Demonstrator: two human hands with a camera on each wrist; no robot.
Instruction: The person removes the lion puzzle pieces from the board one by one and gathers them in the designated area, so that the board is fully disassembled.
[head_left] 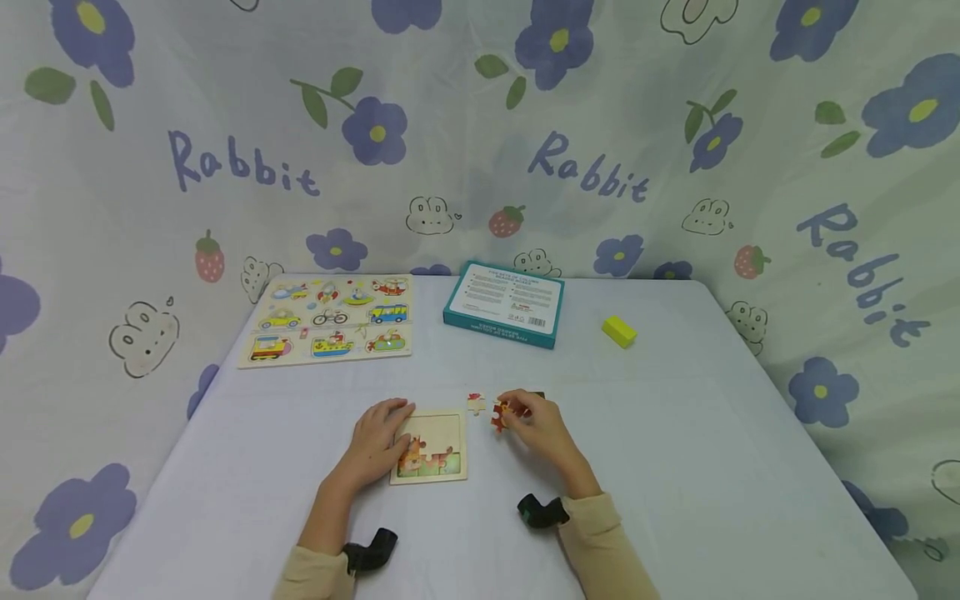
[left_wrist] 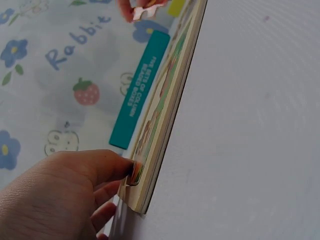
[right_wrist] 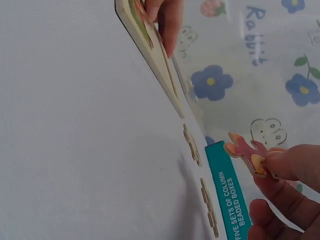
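Puzzle piece (right_wrist: 246,153) pinched by right hand (head_left: 542,429), thumb to finger; looks light, stiff, probably best taken by edges. Left of grip, left hand (head_left: 377,443) rests, fingers loose, on tray (head_left: 462,450).

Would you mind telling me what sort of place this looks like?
Probably a tabletop play corner, perhaps arranged for recording: a white table, a backdrop printed with flowers and rabbits behind it, and a jigsaw tray.

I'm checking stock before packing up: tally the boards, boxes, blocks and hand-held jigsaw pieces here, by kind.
Boards: 2 (vehicle board, small jigsaw tray)
Boxes: 1 (teal-edged box)
Blocks: 1 (yellow block)
Held pieces: 1 (red jigsaw piece)
Total: 5
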